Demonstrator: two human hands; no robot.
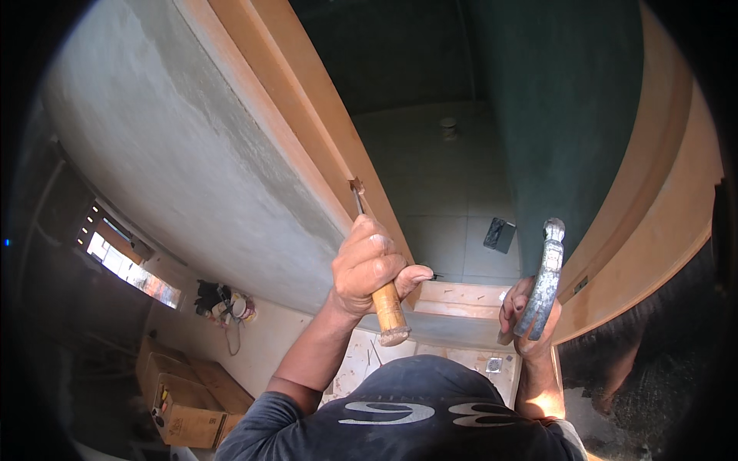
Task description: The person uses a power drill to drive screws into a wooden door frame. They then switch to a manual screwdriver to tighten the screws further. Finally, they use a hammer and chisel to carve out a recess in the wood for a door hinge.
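My left hand (pixel 369 261) is wrapped round the wooden handle of a chisel (pixel 390 311). The chisel's blade reaches up into a small rough notch (pixel 357 185) cut in the wooden door frame (pixel 323 115). On the right, my right hand (pixel 530 315) is closed round a claw hammer (pixel 547 276), which is raised with its metal head upward, apart from the chisel. The hammer's handle is mostly hidden behind the head and my fingers.
The opposite jamb (pixel 661 177) curves along the right, with a small metal plate (pixel 580 285). Wood chips lie on the sill (pixel 461 296). Beyond, a dark flat object (pixel 500 234) rests on the tiled floor. Cardboard boxes (pixel 188 411) stand lower left, beneath a grey plastered wall (pixel 184 146).
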